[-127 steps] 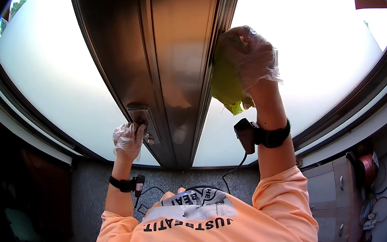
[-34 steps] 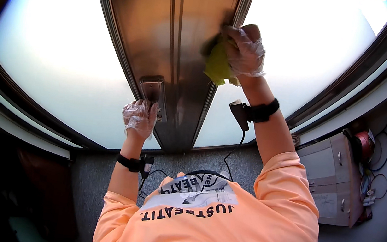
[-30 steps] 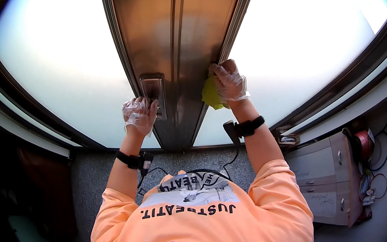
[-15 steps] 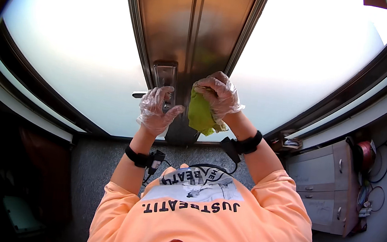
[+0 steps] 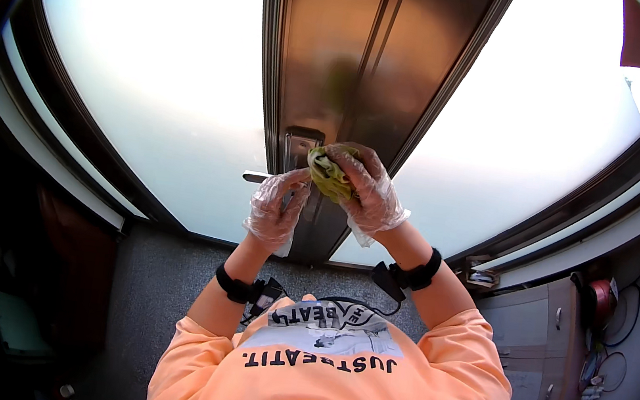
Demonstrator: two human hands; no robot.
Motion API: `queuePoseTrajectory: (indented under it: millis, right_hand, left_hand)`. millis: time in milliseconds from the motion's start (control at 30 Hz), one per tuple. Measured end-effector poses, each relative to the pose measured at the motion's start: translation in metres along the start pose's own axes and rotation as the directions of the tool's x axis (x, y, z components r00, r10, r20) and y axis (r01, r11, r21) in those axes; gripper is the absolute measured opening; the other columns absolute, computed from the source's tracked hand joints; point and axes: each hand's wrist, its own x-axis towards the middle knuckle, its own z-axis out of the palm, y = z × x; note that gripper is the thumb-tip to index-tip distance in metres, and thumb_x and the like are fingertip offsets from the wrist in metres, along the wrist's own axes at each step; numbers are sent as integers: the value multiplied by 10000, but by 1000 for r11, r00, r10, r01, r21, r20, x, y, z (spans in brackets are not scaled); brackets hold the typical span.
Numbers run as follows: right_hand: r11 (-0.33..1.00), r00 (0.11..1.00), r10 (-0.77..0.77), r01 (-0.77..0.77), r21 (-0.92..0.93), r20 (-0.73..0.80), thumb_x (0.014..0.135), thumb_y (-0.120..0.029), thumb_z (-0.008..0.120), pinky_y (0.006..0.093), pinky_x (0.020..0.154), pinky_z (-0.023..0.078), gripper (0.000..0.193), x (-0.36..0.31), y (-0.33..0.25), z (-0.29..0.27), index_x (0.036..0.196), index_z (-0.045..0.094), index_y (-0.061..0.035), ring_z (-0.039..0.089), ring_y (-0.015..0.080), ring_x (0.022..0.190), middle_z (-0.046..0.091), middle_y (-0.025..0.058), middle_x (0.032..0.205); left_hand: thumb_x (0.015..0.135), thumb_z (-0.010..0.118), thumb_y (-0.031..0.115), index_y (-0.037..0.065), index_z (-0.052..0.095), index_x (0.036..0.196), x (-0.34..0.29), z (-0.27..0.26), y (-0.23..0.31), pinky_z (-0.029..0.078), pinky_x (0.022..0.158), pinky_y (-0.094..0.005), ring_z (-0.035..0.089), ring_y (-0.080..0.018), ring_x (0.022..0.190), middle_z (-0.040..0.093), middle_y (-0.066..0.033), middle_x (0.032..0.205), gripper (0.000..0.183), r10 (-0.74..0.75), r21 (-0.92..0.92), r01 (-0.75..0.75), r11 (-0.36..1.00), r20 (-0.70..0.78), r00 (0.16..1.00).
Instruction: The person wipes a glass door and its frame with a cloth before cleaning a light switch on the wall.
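Both my hands wear clear plastic gloves and black wrist straps. My right hand (image 5: 369, 190) is closed on a bunched yellow-green cloth (image 5: 329, 173), pressed against the brown metal window frame (image 5: 354, 52) right beside the window handle plate (image 5: 300, 143). My left hand (image 5: 277, 209) is raised just left of the cloth, its fingers at the silver handle lever (image 5: 259, 178) that sticks out to the left; whether it grips the lever is unclear. Frosted glass panes (image 5: 156, 100) lie on both sides of the frame.
A grey cabinet with drawers (image 5: 549, 348) stands at my right, with a red object and cables (image 5: 603, 299) beside it. A small object lies on the sill (image 5: 478, 277) at lower right. Dark furniture (image 5: 50, 247) sits at my left over grey carpet.
My right hand brought the cloth down from high on the frame to the handle. My left hand rose to meet it at the handle. The view shifted so the frame stands centred.
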Motion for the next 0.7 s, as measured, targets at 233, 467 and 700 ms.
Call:
queuePoseTrajectory:
  millis: [233,467,700]
  right_hand:
    - [777,655,-526,111,-620,-542,763,-4,666,400,884,495,547,129,29,-130,1284,608,-159,561,303,1078,555,126,1169]
    - [637,783,-449,-57,-769,-431,671,-78,687,434,944,394,653,144,26,-72,1296,596,-246,484,301,1103,488,84,1302]
    - [589,879,-439,124,-798,-187,663,-163,741,438,915,399,596,72,53,-38,1221,639,-349,468,259,1086,476,25,1250]
  left_hand:
    - [804,745,273,95,614,1113,-7,-12,-49,436,937,-432,594,-297,1015,647,-87,1053,379,-98,446,82,891,11,995]
    - [777,640,615,146,667,1007,3,-4,-36,354,944,-419,560,-248,1030,625,-48,985,524,-331,780,57,624,198,923]
    - [794,562,693,135,667,1008,3,-9,-51,364,932,-408,566,-239,1036,633,-55,965,607,-368,819,12,574,245,897]
